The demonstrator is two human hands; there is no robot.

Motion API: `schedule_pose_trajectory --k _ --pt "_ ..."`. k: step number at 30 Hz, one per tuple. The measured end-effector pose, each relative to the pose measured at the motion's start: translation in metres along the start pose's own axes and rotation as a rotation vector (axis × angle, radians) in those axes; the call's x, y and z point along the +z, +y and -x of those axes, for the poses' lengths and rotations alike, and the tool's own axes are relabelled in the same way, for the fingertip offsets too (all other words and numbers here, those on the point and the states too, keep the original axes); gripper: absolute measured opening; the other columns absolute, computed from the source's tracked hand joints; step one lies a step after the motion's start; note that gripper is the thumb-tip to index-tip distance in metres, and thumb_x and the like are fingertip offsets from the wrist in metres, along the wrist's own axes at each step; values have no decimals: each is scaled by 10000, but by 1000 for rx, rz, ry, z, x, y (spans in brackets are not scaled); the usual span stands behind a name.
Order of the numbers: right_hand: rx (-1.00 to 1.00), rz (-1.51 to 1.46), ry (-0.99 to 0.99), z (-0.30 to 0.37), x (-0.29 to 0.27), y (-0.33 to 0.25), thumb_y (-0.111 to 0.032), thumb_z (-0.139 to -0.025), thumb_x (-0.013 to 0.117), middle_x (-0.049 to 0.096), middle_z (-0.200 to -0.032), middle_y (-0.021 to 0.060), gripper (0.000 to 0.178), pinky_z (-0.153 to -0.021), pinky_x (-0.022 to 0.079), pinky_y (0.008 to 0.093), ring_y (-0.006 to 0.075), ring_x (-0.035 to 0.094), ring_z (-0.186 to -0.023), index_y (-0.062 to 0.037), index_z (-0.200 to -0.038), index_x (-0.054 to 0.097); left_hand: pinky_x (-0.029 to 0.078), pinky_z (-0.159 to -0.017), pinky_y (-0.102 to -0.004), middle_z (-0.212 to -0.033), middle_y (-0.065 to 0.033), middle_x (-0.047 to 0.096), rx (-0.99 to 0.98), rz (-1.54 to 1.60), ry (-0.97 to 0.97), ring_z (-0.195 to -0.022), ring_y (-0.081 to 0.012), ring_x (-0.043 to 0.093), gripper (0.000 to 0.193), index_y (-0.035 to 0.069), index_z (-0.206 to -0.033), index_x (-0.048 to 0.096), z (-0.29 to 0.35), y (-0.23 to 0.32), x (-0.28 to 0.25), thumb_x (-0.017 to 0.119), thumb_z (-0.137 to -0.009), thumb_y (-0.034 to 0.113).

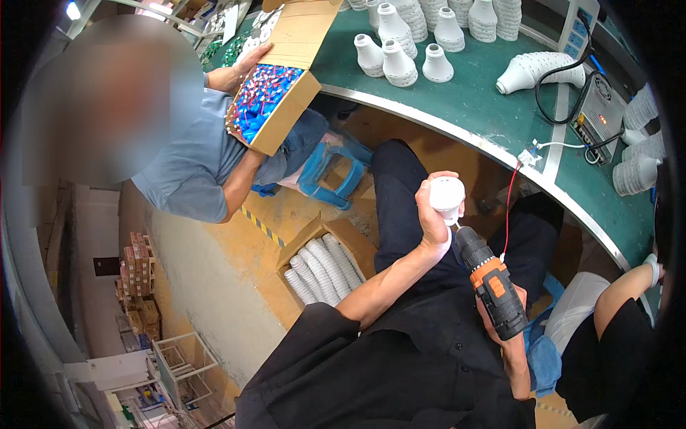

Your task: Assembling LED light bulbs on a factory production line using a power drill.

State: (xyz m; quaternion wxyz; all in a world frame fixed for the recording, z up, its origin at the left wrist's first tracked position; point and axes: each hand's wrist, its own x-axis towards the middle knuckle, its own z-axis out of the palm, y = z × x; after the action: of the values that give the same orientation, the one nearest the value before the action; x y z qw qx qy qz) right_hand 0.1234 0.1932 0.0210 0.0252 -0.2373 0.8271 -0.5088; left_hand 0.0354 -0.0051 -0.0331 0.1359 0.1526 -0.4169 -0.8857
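One drill (491, 282), one white housing (447, 193)

No text or numbers legible. Blue labels (577, 36) on white frame (563, 28) at the surface (471, 89): too small to read. Yellow-and-black striped marking (263, 227) on floor (207, 268).

And there's the left forearm (391, 280), slanting up and rightward, bare below the sleeve, running into the left hand (431, 223), fingers curled round in a closed grip! Over to the right, the other forearm (517, 373) stands steeper, and the right hand (489, 323) sits lower, nearer the torso, fingers bent, partly hidden. Hands near each other, not touching!
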Motion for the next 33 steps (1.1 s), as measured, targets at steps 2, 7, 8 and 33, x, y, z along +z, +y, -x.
schedule_pose_trajectory --k 2,7,8,33 --pt "52 -43 -7 1 1 1 19 -710 719 642 -769 137 172 -625 527 345 316 669 -666 12 -866 646 460 -517 -295 -713 -81 607 19 9 -15 -565 -157 568 547 26 -1084 591 0 0 0 288 -1030 478" --pt "134 68 -110 18 -3 10 -39 -772 789 694 -922 83 219 -834 474 405 305 643 -907 -63 -971 700 466 -537 -301 -716 -89 605 22 -11 -37 -580 -166 570 575 25 -1090 597 -1 -4 -3 287 -1020 505" --pt "144 76 -116 19 -2 11 -45 -774 794 695 -954 83 232 -865 461 410 304 630 -956 -66 -986 702 466 -537 -301 -716 -89 605 29 -12 -35 -580 -166 570 575 25 -1090 597 -1 -3 -4 287 -1020 505" --pt "-30 29 31 0 -1 -1 23 -690 732 633 -762 139 177 -627 522 365 336 650 -667 8 -838 634 466 -530 -302 -725 -90 608 27 -35 -28 -582 -165 575 555 33 -1085 601 -2 -2 1 300 -1013 493"
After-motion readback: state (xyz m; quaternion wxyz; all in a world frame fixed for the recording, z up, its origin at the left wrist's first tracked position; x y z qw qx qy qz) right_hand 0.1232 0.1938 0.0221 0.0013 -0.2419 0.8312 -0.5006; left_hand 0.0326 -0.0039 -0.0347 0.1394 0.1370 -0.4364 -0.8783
